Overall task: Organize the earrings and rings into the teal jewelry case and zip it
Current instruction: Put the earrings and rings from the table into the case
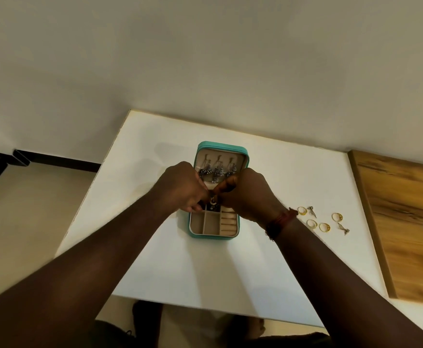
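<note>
Both forearms reach forward from the near edge of the white worktop [170, 267] and meet over the open teal jewelry case [206, 236], which lies about midway across the surface. The left hand [180, 188] and the right hand [249, 192] come together above the middle of the case, fingertips pinched on a small gold dangling earring [213, 200] held between them, just over the far compartments of the tray; each grip is clenched on that earring. A reddish thread bracelet [279, 222] circles the right wrist. The near half of the case shows beige compartments [211, 226] and a row of ring rolls [228, 224] at its right side, with nothing visible in them. To the right of the case, well apart from it, four gold rings [324, 227] and two small silver stud earrings [344, 229] lie scattered on the worktop. Beyond the hands, the raised lid [221, 149] carries three silvery dangling earrings [216, 169] hung in a row on its inner face. A wooden board [406, 222] borders the worktop at the far right.
</note>
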